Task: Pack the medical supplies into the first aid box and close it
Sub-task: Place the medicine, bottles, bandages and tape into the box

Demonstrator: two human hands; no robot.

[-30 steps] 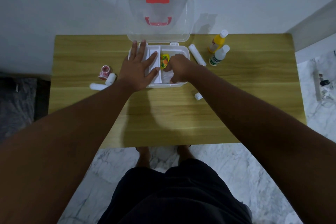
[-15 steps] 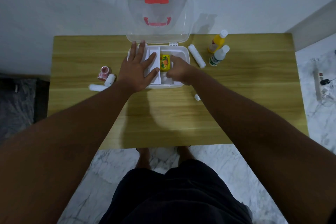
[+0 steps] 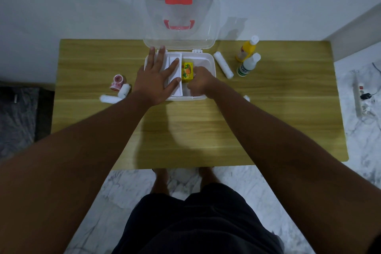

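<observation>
Table (image 3: pixel 268 109): left hand (image 3: pixel 156 80) spread on box (image 3: pixel 210 62), right hand (image 3: pixel 201 82) pinches yellow packet (image 3: pixel 186 69) pointing lengthwise away.

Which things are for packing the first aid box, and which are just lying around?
For the job: first aid box, yellow packet inside it, long white roll, yellow bottle, white bottle, red tape roll, short white roll beside it, leftmost white roll.

Just lying about: power strip and dark mat, both on the floor.

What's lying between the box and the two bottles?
A white roll lying on the table, seen in the head view.
</observation>
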